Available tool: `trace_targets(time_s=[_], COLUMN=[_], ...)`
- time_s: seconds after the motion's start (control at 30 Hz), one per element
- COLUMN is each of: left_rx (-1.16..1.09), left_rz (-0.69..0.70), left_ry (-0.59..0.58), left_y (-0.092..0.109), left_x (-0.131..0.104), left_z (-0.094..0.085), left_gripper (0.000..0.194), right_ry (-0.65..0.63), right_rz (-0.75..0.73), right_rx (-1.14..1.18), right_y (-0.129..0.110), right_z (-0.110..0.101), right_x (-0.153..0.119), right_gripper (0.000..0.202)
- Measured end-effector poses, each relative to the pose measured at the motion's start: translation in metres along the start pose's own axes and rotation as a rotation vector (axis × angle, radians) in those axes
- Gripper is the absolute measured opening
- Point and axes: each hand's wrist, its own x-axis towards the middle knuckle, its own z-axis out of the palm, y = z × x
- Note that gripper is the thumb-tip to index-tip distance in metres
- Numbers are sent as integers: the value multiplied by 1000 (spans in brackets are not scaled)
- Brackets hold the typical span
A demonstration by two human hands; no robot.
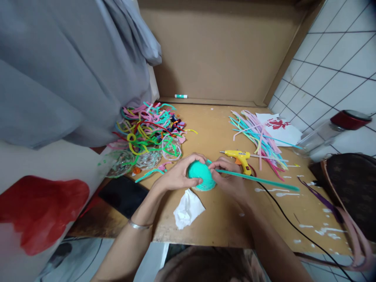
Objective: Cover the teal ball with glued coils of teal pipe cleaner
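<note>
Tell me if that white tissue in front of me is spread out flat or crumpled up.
Crumpled: the white tissue shows creases and raised folds, and its outline on the table is uneven.

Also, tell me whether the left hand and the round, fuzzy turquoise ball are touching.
Touching. The head view shows the left hand cupped around one side of the turquoise ball, its thumb lying over the surface.
</note>
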Motion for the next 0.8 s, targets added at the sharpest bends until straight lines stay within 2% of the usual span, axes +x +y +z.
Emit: trace_targets(time_s=[0.4, 0.63, 0.8], left_rx=[76, 126, 180], left_rz=[81, 55, 40], left_ry=[-4, 20, 35], left_y=[0, 0, 2], left_x=[1, 2, 2], left_z=[1, 4, 6], left_gripper=[38, 52, 51], right_ry=[-7, -34, -43], right_rz=[-7, 10, 9], right_rx=[-25, -49, -52], right_y=[-1, 4, 4], right_z=[-2, -3, -4], right_x=[2, 0, 0], right_gripper=[10, 11, 12])
